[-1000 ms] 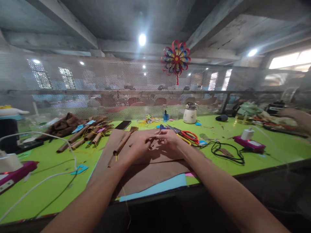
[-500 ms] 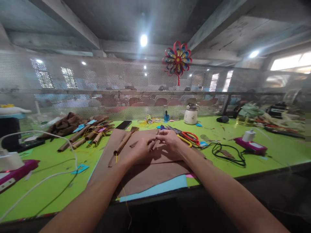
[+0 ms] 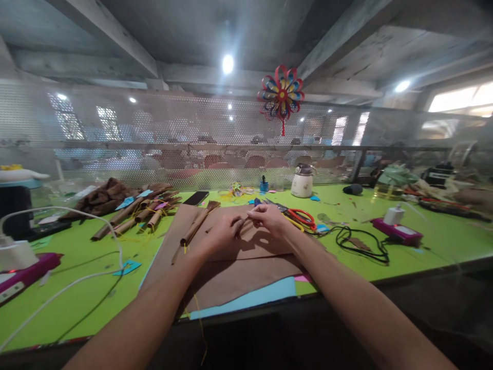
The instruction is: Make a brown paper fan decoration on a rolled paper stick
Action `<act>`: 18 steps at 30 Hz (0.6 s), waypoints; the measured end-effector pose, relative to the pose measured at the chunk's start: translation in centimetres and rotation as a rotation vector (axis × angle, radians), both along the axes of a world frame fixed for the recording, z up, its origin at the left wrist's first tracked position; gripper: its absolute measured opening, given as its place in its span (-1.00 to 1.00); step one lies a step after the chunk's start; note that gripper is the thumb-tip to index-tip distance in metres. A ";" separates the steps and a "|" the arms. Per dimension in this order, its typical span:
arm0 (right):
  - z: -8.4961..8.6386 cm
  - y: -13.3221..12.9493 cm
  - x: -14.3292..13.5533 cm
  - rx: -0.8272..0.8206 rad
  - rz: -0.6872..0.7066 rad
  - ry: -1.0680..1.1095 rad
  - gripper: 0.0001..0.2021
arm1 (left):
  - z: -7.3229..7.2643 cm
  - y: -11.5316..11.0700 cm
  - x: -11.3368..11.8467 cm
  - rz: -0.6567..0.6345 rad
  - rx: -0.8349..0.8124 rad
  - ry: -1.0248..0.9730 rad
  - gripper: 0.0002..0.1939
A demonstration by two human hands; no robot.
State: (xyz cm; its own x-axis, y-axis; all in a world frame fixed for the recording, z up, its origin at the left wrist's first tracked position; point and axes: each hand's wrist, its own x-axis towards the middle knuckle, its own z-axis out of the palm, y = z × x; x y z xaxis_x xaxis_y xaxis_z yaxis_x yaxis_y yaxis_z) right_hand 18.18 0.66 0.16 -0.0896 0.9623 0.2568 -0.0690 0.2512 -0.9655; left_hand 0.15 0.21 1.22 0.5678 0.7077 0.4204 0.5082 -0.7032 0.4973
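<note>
1. Two bare hands meet over a large brown sheet point(image 3: 246, 280), and we take the step in hand to be close fingertip work on something small.
2. Our left hand point(image 3: 221, 234) has its grip closed on a small brown piece point(image 3: 240, 225). Our right hand point(image 3: 272, 220) is just beside it, thumb and fingers drawn together near the piece; we cannot tell whether they pinch anything, as the detail is too fine.
3. Beneath the grip, the brown sheet lies on the green worktop point(image 3: 442, 252), with part of a light blue sheet point(image 3: 262, 299) showing at its near edge.
4. Left of the grip, we have a rolled brown tube point(image 3: 198, 225) resting on the brown sheet. Farther left is a pile of brown rolls point(image 3: 138, 211) with yellow string among them, beside some crumpled brown material point(image 3: 108, 198).
5. Right of the grip and just beyond it lie scissors with red handles point(image 3: 304, 218); a looped black cord point(image 3: 362, 246) is farther right.
6. Beyond the grip stand a small blue bottle point(image 3: 264, 185) and a white jug point(image 3: 302, 185). A dark phone point(image 3: 197, 198) lies beyond it to the left.
7. For the next move, we judge that a light, steady left pinch matters most, with our right fingertips placed precisely; squeezing too hard could crease the small brown piece, and a loose hold could let it slip.
</note>
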 end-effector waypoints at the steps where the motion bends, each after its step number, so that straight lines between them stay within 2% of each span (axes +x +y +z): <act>1: 0.0 0.1 0.1 0.023 -0.013 0.005 -0.69 | 0.1 0.1 -0.1 0.018 -0.002 0.014 -0.65; 6: -0.2 0.4 0.1 0.096 -0.065 0.064 -0.66 | 0.3 0.6 -0.4 0.050 -0.017 -0.015 -0.65; 10: -0.3 0.2 -0.5 -0.040 0.061 0.204 -0.62 | 0.3 0.6 -0.3 0.101 -0.025 -0.057 -0.61; 14: -0.4 -0.3 -1.2 -0.132 0.149 0.143 -0.59 | 0.2 0.6 -0.1 0.096 -0.046 -0.106 -0.62; 18: -0.4 -0.5 -1.2 -0.078 0.097 0.099 -0.62 | 0.3 0.3 -0.1 0.098 -0.070 -0.117 -0.64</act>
